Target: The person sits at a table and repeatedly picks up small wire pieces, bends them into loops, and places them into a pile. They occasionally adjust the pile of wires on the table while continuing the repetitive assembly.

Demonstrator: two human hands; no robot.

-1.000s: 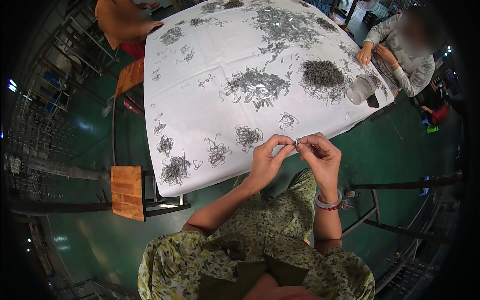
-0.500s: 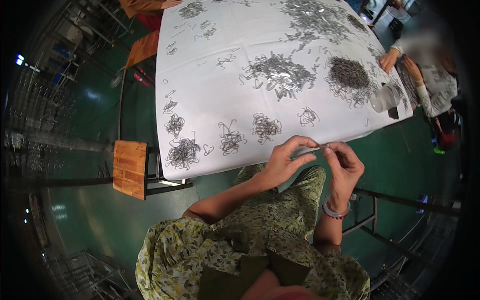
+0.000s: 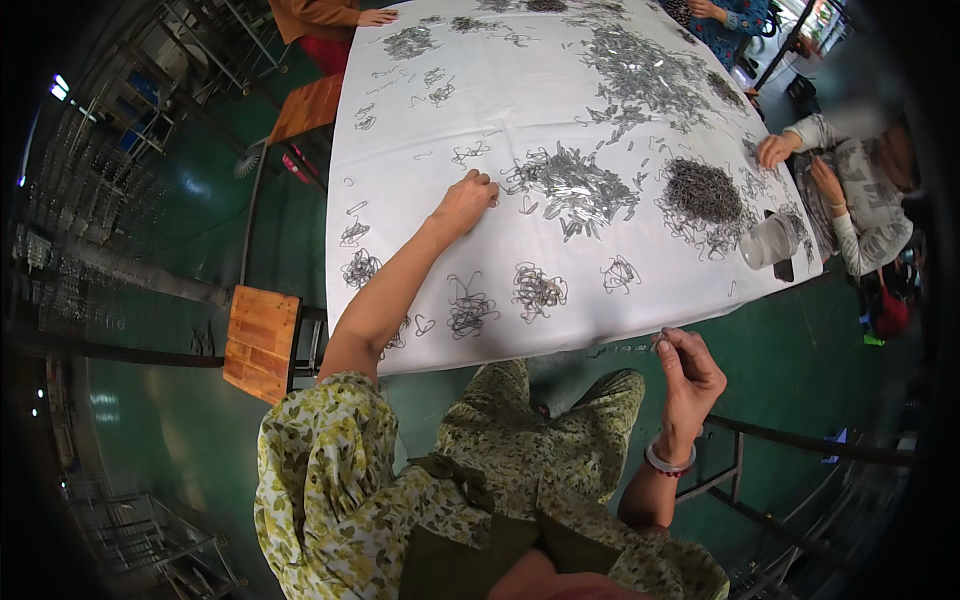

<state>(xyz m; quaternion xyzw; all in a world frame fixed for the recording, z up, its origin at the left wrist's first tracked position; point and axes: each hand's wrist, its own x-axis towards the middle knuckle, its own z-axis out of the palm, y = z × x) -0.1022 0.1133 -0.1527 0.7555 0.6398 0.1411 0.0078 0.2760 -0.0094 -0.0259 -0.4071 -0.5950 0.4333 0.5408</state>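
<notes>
My left hand (image 3: 466, 203) reaches far over the white-covered table (image 3: 420, 215), its fingers curled together. It is next to a pile of shiny grey metal strips (image 3: 585, 190) with bent wire hooks (image 3: 528, 172) at its left edge. Whatever its fingertips hold, if anything, is hidden. Off the table's near edge, my right hand (image 3: 690, 372) pinches a small thin metal piece between thumb and forefinger. Small heaps of bent wire hooks (image 3: 470, 312) lie along the near side, with another heap (image 3: 538, 290) and a few more hooks (image 3: 620, 273) to the right.
A dark dense pile of metal pieces (image 3: 702, 192) and a clear plastic jar (image 3: 768, 243) are at the right. More strips (image 3: 640, 75) cover the far side. People sit at the right and far edges. A wooden stool (image 3: 262, 340) stands left of the table.
My hands were together at the table edge; my left hand has since moved forward and left, out over the table. My right hand has dropped slightly nearer to me, still pinching.
</notes>
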